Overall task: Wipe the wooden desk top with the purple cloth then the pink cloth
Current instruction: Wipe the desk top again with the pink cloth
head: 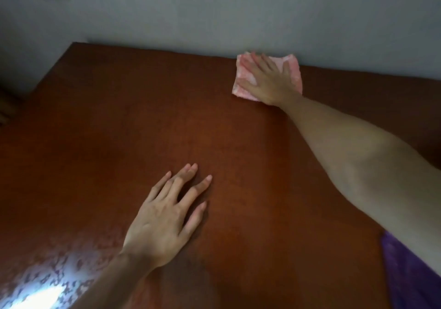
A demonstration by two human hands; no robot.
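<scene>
Cloth work has reached the far side of the wooden desk top (167,117), judging by how things lie. The right hand (267,81) is stretched out with its arm fully extended, palm down and fingers spread flat over the pink cloth (243,91), which sits on the desk right at its back edge, where the wood meets the grey wall (238,17). The hand does not grasp the cloth; it pins the folded square under an open palm, which suits pushing it along the surface with even pressure.

The left hand (164,218) holds nothing. It lies open on the desk nearer the front edge, fingers slightly fanned and touching the wood, most likely as a prop so the person can lean forward for the long reach.

The purple cloth (410,277) rests at the desk's near right corner, partly hidden under the right arm and apart from both hands. Set aside like that, it suggests the purple pass is finished and the pink pass is the step in hand.

A bright patch of reflected light (40,294) sits on the desk's near left corner.
</scene>
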